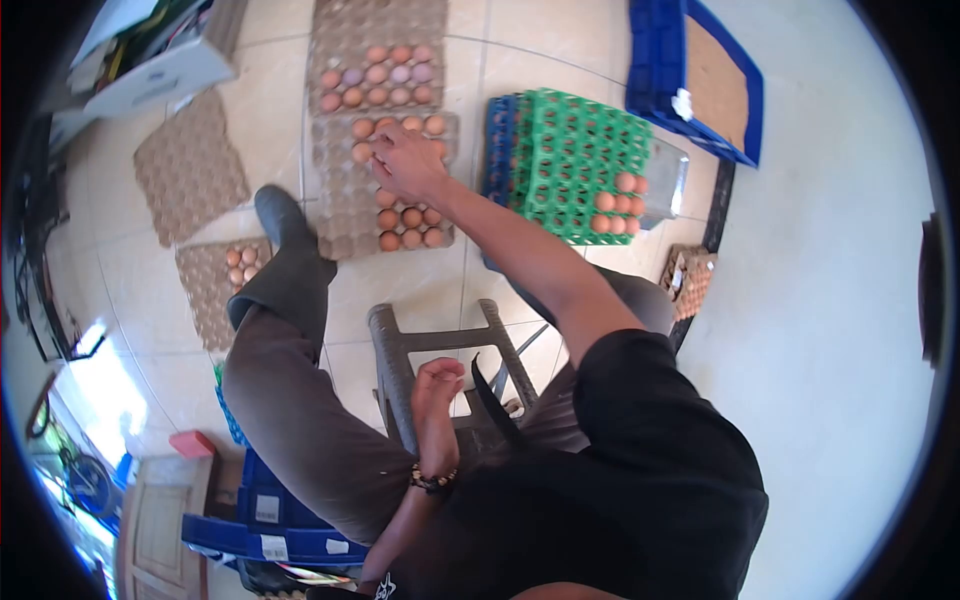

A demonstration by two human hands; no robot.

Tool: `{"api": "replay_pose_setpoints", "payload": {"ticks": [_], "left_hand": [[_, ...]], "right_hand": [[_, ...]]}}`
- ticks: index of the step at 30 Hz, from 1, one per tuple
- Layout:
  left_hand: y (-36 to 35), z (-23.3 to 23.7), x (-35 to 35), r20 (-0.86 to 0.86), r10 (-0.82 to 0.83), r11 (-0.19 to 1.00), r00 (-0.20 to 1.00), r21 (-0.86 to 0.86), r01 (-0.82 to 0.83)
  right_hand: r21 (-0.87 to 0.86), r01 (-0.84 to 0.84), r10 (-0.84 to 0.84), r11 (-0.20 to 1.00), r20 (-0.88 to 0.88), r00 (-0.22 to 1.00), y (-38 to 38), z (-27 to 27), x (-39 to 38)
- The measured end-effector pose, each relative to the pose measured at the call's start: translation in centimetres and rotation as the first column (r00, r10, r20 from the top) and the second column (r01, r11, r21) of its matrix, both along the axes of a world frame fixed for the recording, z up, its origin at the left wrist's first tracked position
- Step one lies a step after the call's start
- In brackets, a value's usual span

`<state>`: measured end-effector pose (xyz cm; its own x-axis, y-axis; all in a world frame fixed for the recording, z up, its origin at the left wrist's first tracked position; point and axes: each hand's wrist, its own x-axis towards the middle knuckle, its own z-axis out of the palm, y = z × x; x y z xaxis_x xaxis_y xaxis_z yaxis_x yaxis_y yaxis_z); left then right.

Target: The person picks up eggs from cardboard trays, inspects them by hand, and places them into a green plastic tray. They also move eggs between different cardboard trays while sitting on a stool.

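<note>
My right hand (405, 162) reaches over the brown cardboard tray (338, 190) in front of me, its fingers bent down among the eggs. An egg (362, 153) lies beside its fingertips; what they hold, if anything, is hidden. More eggs (411, 217) fill part of that tray below the hand. My left hand (437, 388), with a beaded bracelet at the wrist, hangs over a grey stool (397, 365). Its fingers are curled together, and the palm's contents are out of sight.
Another egg tray (375, 30) adjoins at the top. Stacked green trays (565, 160) with several eggs stand right, near a blue crate (658, 75). At left lie a bare cardboard tray (190, 165) and one (203, 290) holding eggs. A boot (283, 215) stands beside the middle tray.
</note>
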<state>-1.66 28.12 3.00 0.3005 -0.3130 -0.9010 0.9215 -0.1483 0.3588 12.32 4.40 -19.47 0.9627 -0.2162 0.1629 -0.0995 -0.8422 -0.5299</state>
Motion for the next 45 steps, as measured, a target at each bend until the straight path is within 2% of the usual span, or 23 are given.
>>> {"api": "replay_pose_setpoints", "payload": {"ticks": [3,5,6,8,9,11,16,18,19,22,24,25,26,28,31,32,34,37,38,40,42,43,45], "left_hand": [[0.0,-0.4,-1.0,-0.022,0.012,0.999,1.000,-0.033,-0.012],[-0.1,-0.6,-1.4,-0.024,-0.007,0.999,1.000,-0.035,0.006],[-0.1,-0.8,-1.5,-0.027,-0.015,0.999,1.000,-0.036,0.014],[0.1,-1.2,-2.0,-0.014,-0.041,0.999,0.999,-0.028,0.040],[0.2,-1.3,-2.0,-0.013,-0.044,0.999,0.999,-0.019,0.044],[0.5,-1.5,-2.3,-0.009,-0.038,0.999,0.999,0.002,0.038],[1.5,-2.3,-3.1,0.093,-0.156,0.987,0.983,0.041,0.153],[2.0,-2.8,-3.4,0.118,-0.163,0.986,0.980,0.064,0.156],[2.2,-3.0,-3.4,0.128,-0.186,0.981,0.974,0.074,0.177],[2.4,-3.1,-3.3,0.175,-0.228,0.974,0.958,0.059,0.221],[2.3,-2.3,-3.1,0.226,-0.223,0.974,0.948,0.008,0.227],[2.3,-2.0,-3.5,0.245,-0.229,0.971,0.942,-0.017,0.240],[2.3,-1.7,-3.6,0.230,-0.199,0.972,0.953,-0.076,0.222],[2.4,-0.6,-3.3,0.201,-0.153,0.961,0.968,-0.200,0.193],[2.8,1.9,-2.8,0.066,-0.110,0.913,0.992,-0.387,0.127],[3.0,2.6,-2.9,0.032,-0.085,0.908,0.996,-0.409,0.091],[3.4,3.6,-3.0,-0.043,-0.042,0.891,0.998,-0.453,0.018],[5.2,0.7,-3.9,0.080,-0.033,0.844,0.996,-0.532,0.070],[5.1,0.9,-4.4,0.027,0.105,0.868,0.994,-0.490,-0.078],[5.2,-0.5,-4.5,0.075,0.176,0.875,0.982,-0.468,-0.121],[4.7,-1.3,-4.0,0.118,0.235,0.901,0.965,-0.398,-0.171],[4.4,-1.4,-4.0,0.300,0.244,0.905,0.922,-0.413,-0.105],[4.3,-0.8,-4.1,0.618,0.247,0.919,0.747,-0.394,0.022]], "right_hand": [[0.011,0.152,-0.152,0.988,0.058,0.987,-6.7,7.6,-4.8],[-0.092,0.369,-0.371,0.925,-0.001,0.929,-12.4,10.3,-9.8],[-0.086,0.504,-0.507,0.860,-0.019,0.862,-15.5,10.2,-13.0],[-0.243,0.643,-0.687,0.726,-0.274,0.673,-19.5,13.1,-19.4],[-0.354,0.659,-0.746,0.664,-0.364,0.557,-21.3,12.9,-22.5],[-0.372,0.710,-0.738,0.598,-0.600,0.308,-22.4,13.5,-26.3],[-0.433,0.633,-0.738,0.642,-0.571,0.359,-22.0,9.6,-28.6],[-0.423,0.538,-0.668,0.729,-0.611,0.425,-21.9,10.8,-27.7],[-0.401,0.528,-0.635,0.749,-0.662,0.398,-22.1,11.3,-27.3],[-0.364,0.594,-0.687,0.718,-0.510,0.518,-20.2,14.0,-26.7],[0.055,0.688,-0.587,0.724,-0.473,0.657,-18.4,15.7,-26.7],[0.319,0.678,-0.531,0.663,-0.438,0.725,-17.2,16.4,-26.9],[0.642,0.577,-0.460,0.504,-0.367,0.809,-15.2,17.2,-27.0],[0.690,0.392,-0.399,0.608,-0.161,0.903,-8.0,21.3,-26.4],[0.810,0.266,-0.232,0.523,-0.165,0.959,4.5,28.2,-25.4],[0.672,0.178,-0.155,0.719,-0.095,0.983,7.7,28.4,-25.6],[0.386,0.058,-0.051,0.921,-0.028,0.998,13.3,29.5,-25.6],[0.275,0.004,0.015,0.961,-0.066,0.998,18.2,30.8,-25.9],[0.240,-0.033,0.040,0.970,-0.022,0.999,19.3,31.0,-25.7],[0.163,-0.097,0.088,0.982,0.064,0.994,20.9,30.8,-25.8],[0.218,-0.121,0.112,0.969,0.051,0.992,21.1,29.6,-25.5],[0.245,-0.130,0.124,0.961,0.042,0.991,21.1,29.3,-25.2],[0.497,0.040,0.051,0.867,-0.169,0.984,21.4,30.5,-22.5]]}}
